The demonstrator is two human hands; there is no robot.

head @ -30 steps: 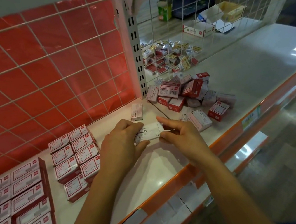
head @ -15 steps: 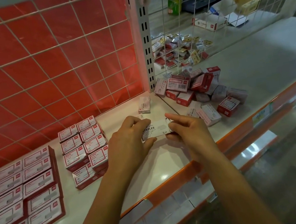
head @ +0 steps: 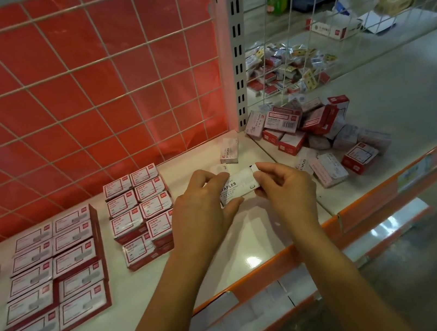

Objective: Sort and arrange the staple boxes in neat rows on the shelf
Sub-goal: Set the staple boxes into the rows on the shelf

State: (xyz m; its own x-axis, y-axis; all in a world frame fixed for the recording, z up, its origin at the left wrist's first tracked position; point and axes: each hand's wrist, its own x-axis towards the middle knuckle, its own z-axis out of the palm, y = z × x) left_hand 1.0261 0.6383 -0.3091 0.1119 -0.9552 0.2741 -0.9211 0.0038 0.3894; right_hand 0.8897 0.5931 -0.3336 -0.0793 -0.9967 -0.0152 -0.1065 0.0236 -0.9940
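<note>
We see both hands meeting just above the middle of the white shelf (head: 254,234), sharing one white staple box (head: 239,187) printed STAPLES. The left hand (head: 204,210) curls its fingers over the box's nine o'clock end with the thumb tucked beneath. The right hand (head: 287,191) pinches the three o'clock end between thumb and forefinger, its other fingers folded in. A dark gap shows at that end, but we cannot tell whether a flap is open. The box is held lengthwise between the hands, slightly tilted and clear of the shelf surface. At twelve o'clock from it a lone pale staple box (head: 230,150) stands upright by the foot of the slotted upright post (head: 238,62). From one to three o'clock a loose pile of staple boxes (head: 315,132) lies jumbled, red-and-white packs mixed with pale ones. At nine o'clock the small red-and-white boxes (head: 139,206) sit in two neat columns, stacked and touching. Farther out at eight o'clock the larger red-and-white boxes (head: 53,271) form another two-column block. A red panel behind a white wire grid (head: 73,102) backs the shelf from ten to twelve o'clock. Beyond the grid at one o'clock we see a second heap of small packs (head: 282,69).
</note>
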